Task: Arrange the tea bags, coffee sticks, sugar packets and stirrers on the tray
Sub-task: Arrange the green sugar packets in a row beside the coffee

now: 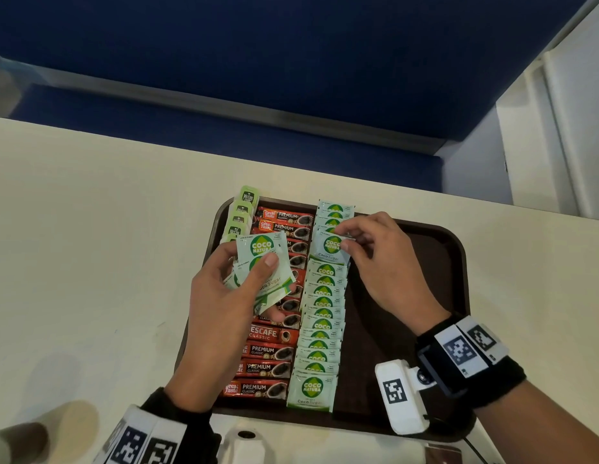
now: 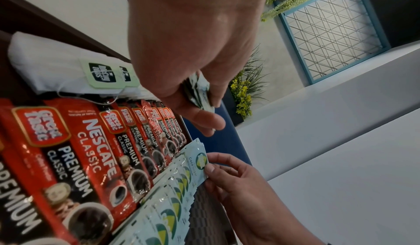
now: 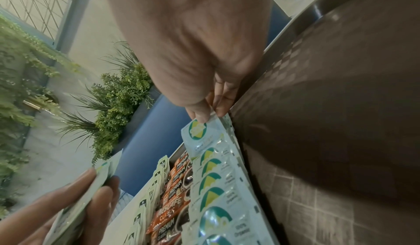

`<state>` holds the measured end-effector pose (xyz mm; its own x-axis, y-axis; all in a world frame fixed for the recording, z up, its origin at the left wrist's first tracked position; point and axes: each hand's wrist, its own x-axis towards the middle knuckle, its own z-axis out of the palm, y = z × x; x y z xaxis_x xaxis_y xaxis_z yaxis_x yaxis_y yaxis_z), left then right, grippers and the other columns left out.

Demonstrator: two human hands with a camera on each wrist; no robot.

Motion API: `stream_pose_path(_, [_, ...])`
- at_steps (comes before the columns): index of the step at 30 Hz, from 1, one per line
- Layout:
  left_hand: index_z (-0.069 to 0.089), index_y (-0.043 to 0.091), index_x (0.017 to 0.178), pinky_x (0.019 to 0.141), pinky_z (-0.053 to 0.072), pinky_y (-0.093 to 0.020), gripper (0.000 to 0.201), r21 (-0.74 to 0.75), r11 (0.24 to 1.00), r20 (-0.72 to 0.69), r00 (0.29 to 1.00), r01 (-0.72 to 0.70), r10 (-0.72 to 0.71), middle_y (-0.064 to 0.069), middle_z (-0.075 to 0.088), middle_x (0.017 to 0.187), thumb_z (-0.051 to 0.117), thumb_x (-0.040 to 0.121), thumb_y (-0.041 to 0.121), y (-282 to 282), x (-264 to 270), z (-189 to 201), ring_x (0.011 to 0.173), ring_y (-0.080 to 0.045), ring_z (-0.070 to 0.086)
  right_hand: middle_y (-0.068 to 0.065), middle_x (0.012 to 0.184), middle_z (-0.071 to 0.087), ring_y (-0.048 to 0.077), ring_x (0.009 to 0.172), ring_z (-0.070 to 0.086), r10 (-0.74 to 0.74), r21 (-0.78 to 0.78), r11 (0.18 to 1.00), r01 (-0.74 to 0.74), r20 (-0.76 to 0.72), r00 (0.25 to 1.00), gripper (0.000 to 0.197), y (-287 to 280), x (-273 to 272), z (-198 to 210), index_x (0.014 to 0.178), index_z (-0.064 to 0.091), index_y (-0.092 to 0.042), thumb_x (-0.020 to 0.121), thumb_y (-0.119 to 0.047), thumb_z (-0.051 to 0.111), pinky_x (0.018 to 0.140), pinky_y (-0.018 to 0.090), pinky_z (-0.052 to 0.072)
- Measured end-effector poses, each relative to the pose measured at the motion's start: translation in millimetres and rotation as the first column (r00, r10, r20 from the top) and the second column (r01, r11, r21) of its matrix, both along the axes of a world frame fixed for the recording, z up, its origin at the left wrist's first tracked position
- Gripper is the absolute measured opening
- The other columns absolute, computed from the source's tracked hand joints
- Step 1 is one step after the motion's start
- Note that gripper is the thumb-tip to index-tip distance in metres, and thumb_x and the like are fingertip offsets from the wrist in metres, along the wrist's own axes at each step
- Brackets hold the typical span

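A dark brown tray [image 1: 425,262] lies on the cream table. On it run three columns: green-tagged tea bags [image 1: 242,212] at the left, red coffee sticks [image 1: 268,366] in the middle, pale green sugar packets [image 1: 320,333] overlapping at the right. My left hand [image 1: 244,279] holds a small stack of sugar packets [image 1: 263,262] above the coffee sticks. My right hand [image 1: 355,242] pinches one sugar packet [image 1: 330,247] by its edge, over the far part of the sugar column. In the right wrist view thumb and fingers [image 3: 202,112] grip that packet [image 3: 197,134].
The right half of the tray [image 3: 329,123] is bare brown surface. A blue padded bench [image 1: 258,61] runs behind the table. A blurred brown cup-like object [image 1: 20,440] stands at the near left. Green plants [image 3: 118,90] stand beyond the table.
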<state>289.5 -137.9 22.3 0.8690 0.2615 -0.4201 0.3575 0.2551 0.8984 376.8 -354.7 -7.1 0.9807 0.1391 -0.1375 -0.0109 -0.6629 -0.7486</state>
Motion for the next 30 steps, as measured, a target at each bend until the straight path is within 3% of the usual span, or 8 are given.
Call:
stream_pose_path(5, [0.071, 0.026, 0.121, 0.055, 0.066, -0.038, 0.027, -0.011, 1.000, -0.014, 1.000, 0.004, -0.005, -0.001, 0.082, 0.115, 0.079, 0.095, 0.027, 1.6, -1.8, -1.1, 0.075, -0.040, 0.079, -0.009, 0.117, 0.055, -0.009, 0.105, 0.058, -0.016, -0.004, 1.000, 0.016, 0.023, 1.000, 0.019, -0.4, -0.3, -1.9, 0.116, 0.073, -0.026, 0.101, -0.014, 0.072, 0.083, 0.001, 0.046])
stream_pose_path(11, [0.070, 0.026, 0.122, 0.053, 0.064, -0.035, 0.028, -0.009, 1.000, -0.019, 1.000, 0.008, -0.009, -0.002, 0.082, 0.114, 0.079, 0.095, 0.030, 3.2, -2.2, -0.5, 0.063, -0.035, 0.075, -0.007, 0.121, 0.056, -0.001, 0.104, 0.064, -0.029, -0.014, 0.999, 0.029, 0.026, 0.999, 0.021, -0.7, -0.9, -3.2, 0.118, 0.071, -0.025, 0.101, -0.013, 0.072, 0.084, 0.003, 0.049])
stream_pose_path(18, [0.071, 0.018, 0.120, 0.048, 0.062, -0.033, 0.029, -0.012, 1.000, -0.002, 1.000, 0.005, -0.005, 0.002, 0.082, 0.108, 0.082, 0.093, 0.021, -3.2, 3.2, 1.1, 0.078, -0.031, 0.081, -0.007, 0.116, 0.062, 0.002, 0.102, 0.066, -0.066, 0.072, 0.995, 0.062, 0.057, 0.996, 0.015, 4.6, -9.0, 16.8, 0.114, 0.072, -0.026, 0.100, -0.023, 0.074, 0.084, 0.013, 0.055])
stream_pose_path(21, [0.071, 0.016, 0.119, 0.047, 0.061, -0.032, 0.033, -0.023, 0.999, 0.008, 0.999, 0.041, -0.041, 0.000, 0.081, 0.110, 0.085, 0.089, 0.020, -9.6, 8.5, 3.0, 0.082, -0.031, 0.081, -0.009, 0.108, 0.071, 0.010, 0.100, 0.070, 0.042, 0.279, 0.960, -0.009, -0.112, 0.993, 0.026, 15.9, -16.8, 40.2, 0.117, 0.071, -0.032, 0.093, -0.037, 0.080, 0.085, 0.025, 0.060])
stream_pose_path(24, [0.071, 0.016, 0.120, 0.045, 0.058, -0.029, 0.032, -0.057, 0.995, 0.014, 0.997, 0.077, -0.077, -0.002, 0.081, 0.110, 0.083, 0.091, 0.020, -17.9, 13.1, 6.1, 0.078, -0.027, 0.081, 0.000, 0.101, 0.075, 0.017, 0.094, 0.076, 0.135, 0.443, 0.897, -0.018, -0.235, 0.962, 0.039, 24.8, -23.9, 54.6, 0.124, 0.068, -0.028, 0.088, -0.030, 0.085, 0.078, 0.027, 0.063])
stream_pose_path(27, [0.071, 0.013, 0.121, 0.046, 0.058, -0.030, 0.025, -0.174, 0.983, 0.013, 0.998, 0.060, -0.059, -0.010, 0.081, 0.108, 0.073, 0.100, 0.026, -21.2, 13.4, 8.9, 0.075, -0.027, 0.079, 0.006, 0.097, 0.077, 0.025, 0.089, 0.078, 0.126, 0.491, 0.871, 0.025, -0.271, 0.954, 0.039, 23.3, -25.5, 58.1, 0.124, 0.068, -0.021, 0.089, -0.016, 0.085, 0.075, 0.025, 0.062])
stream_pose_path(30, [0.070, 0.013, 0.118, 0.047, 0.060, -0.032, 0.023, -0.141, 0.989, 0.010, 0.999, 0.037, -0.036, -0.011, 0.080, 0.112, 0.074, 0.100, 0.026, -20.7, 11.9, 7.0, 0.080, -0.033, 0.080, 0.003, 0.097, 0.080, 0.021, 0.091, 0.078, 0.108, 0.441, 0.897, 0.028, -0.280, 0.954, 0.032, 14.5, -24.9, 54.2, 0.121, 0.072, -0.021, 0.091, -0.015, 0.083, 0.079, 0.028, 0.063])
